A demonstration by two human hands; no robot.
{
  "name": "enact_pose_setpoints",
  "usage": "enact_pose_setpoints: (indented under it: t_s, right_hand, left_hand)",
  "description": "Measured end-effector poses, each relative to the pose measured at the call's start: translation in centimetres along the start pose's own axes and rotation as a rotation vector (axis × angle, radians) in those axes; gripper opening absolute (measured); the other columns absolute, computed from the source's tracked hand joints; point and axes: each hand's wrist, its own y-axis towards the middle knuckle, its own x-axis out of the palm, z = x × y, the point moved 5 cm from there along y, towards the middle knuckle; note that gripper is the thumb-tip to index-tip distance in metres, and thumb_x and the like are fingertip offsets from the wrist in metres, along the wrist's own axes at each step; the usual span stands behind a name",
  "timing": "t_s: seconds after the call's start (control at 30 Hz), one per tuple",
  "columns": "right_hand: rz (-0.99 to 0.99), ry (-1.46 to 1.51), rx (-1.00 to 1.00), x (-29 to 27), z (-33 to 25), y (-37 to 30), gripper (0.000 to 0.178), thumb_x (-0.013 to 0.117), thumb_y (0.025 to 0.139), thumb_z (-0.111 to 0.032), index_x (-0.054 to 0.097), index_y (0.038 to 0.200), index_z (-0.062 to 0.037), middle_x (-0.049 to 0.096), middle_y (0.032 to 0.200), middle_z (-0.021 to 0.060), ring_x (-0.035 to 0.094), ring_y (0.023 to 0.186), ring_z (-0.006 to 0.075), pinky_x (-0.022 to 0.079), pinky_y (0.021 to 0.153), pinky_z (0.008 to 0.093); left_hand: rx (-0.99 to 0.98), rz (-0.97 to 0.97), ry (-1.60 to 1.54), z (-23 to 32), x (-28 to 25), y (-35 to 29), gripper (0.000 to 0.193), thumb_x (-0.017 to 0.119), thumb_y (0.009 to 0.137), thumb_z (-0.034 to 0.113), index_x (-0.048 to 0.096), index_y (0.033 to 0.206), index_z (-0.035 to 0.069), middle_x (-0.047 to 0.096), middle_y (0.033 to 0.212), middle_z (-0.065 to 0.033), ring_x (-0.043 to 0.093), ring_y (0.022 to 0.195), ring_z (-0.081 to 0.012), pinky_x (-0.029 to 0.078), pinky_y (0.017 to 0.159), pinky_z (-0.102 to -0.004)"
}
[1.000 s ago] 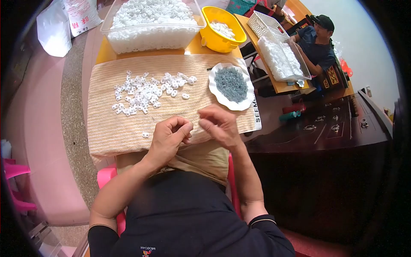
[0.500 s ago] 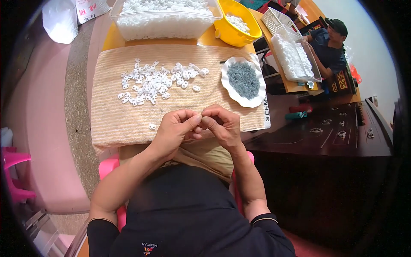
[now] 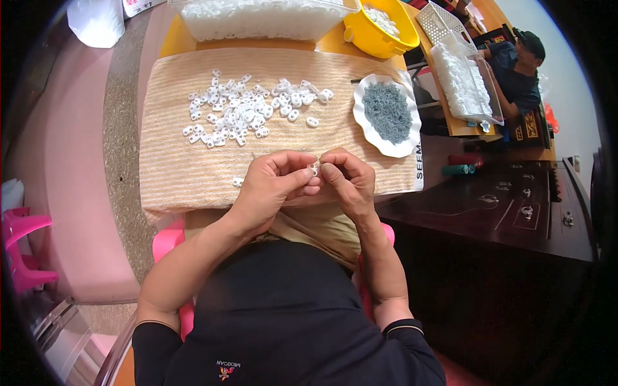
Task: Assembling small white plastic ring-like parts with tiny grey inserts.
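Note:
Over the near edge of a striped towel, my two hands meet at the fingertips. My left hand [image 3: 275,188] pinches a small white two-hole plastic piece [image 3: 315,170] between thumb and forefinger. Thumb and forefinger of my right hand [image 3: 351,186] are closed against the piece's right side; what they hold, if anything, is too small to make out. A loose pile of the same white two-hole pieces [image 3: 241,112] lies beyond my left hand. One more white piece [image 3: 237,182] sits just left of that hand. Farther right, a scalloped white plate [image 3: 362,126] holds many tiny dark grey pieces [image 3: 388,112].
The striped towel [image 3: 174,174] covers the table. Behind it stand a clear bin [image 3: 257,29] of white pieces and a yellow basin [image 3: 393,46]. At far right another person [image 3: 515,71] sits by a second bin [image 3: 463,83]. A dark cabinet [image 3: 476,219] stands right.
The view has shifted, so the table things sit farther right and higher in it. The white piece now shows between my fingertips, where it was hidden before.

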Motion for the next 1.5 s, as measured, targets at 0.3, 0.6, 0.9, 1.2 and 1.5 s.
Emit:
enact_pose_setpoints:
  t_s: [0.3, 0.6, 0.9, 1.2, 1.5]
  right_hand:
    - [-0.010, 0.029, 0.027, 0.23, 0.80, -0.02, 0.009, 0.062, 0.092, -0.004, 0.063, 0.098, 0.0026, 0.065, 0.088, 0.0019, 0.061, 0.079, 0.0062, 0.050, 0.070, 0.0200]
    - [-0.030, 0.008, 0.035, 0.31, 0.54, 0.12, 0.009, 0.062, 0.092, -0.004, 0.063, 0.098, 0.0027, 0.066, 0.088, 0.0027, 0.062, 0.078, 0.0065, 0.051, 0.069, 0.0203]
    - [-0.023, 0.064, 0.086, 0.31, 0.65, 0.03, 0.007, 0.062, 0.092, -0.002, 0.062, 0.095, 0.0036, 0.061, 0.094, 0.0045, 0.057, 0.081, 0.0076, 0.046, 0.072, 0.0203]
    - [-0.046, 0.035, 0.105, 0.18, 0.80, -0.01, 0.008, 0.062, 0.092, -0.004, 0.062, 0.096, 0.0031, 0.061, 0.094, 0.0041, 0.056, 0.083, 0.0076, 0.046, 0.073, 0.0202]
    - [-0.067, 0.048, 0.128, 0.36, 0.59, -0.01, 0.009, 0.061, 0.093, -0.005, 0.062, 0.095, 0.0029, 0.061, 0.092, 0.0034, 0.056, 0.083, 0.0075, 0.046, 0.074, 0.0205]
  left_hand:
    - [-0.012, 0.046, -0.007, -0.25, -0.77, 0.36, 0.017, 0.063, 0.090, 0.006, 0.061, 0.105, -0.001, 0.068, 0.091, -0.0082, 0.067, 0.079, -0.0116, 0.058, 0.074, -0.0252]
    - [-0.027, 0.065, -0.018, -0.37, -0.79, 0.39, 0.015, 0.064, 0.090, 0.006, 0.062, 0.103, -0.001, 0.068, 0.090, -0.0085, 0.067, 0.079, -0.0123, 0.058, 0.074, -0.0257]
    - [-0.032, 0.073, -0.026, -0.35, -0.67, 0.32, 0.015, 0.064, 0.090, 0.005, 0.062, 0.103, -0.003, 0.068, 0.090, -0.0092, 0.067, 0.078, -0.0124, 0.058, 0.073, -0.0245]
    - [-0.032, 0.072, -0.030, -0.18, -0.52, 0.20, 0.016, 0.063, 0.090, 0.005, 0.062, 0.104, -0.004, 0.068, 0.089, -0.0087, 0.066, 0.077, -0.0115, 0.057, 0.071, -0.0227]
    - [-0.016, 0.073, -0.007, -0.21, -0.45, 0.11, 0.016, 0.064, 0.090, 0.005, 0.062, 0.103, -0.004, 0.068, 0.089, -0.0082, 0.066, 0.077, -0.0112, 0.056, 0.071, -0.0225]
